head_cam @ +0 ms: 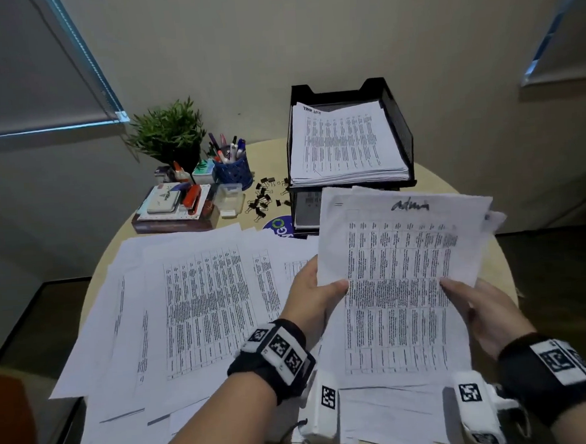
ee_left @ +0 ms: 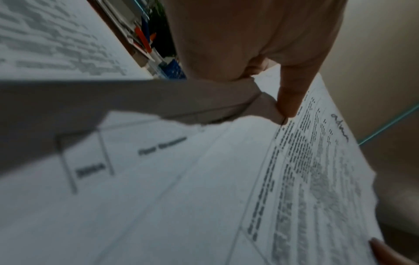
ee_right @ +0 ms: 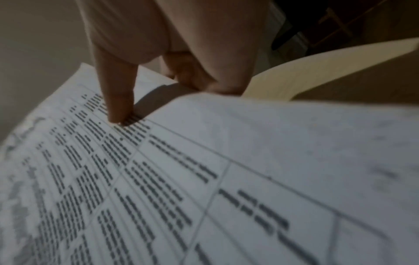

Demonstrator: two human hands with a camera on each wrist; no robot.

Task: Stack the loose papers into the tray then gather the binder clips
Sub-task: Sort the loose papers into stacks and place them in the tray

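Both hands hold a bundle of printed sheets above the table, its top page marked with handwriting. My left hand pinches the bundle's left edge, thumb on top. On the right edge my right hand pinches it too, thumb pressed on the print. More loose papers lie spread over the table's near half. The black mesh tray at the back holds a stack of sheets. Several black binder clips lie scattered left of the tray.
A round beige table carries a plant, a blue pen cup, a clear small box, and a red stapler on a book pile at the back left. The tray has a lower tier.
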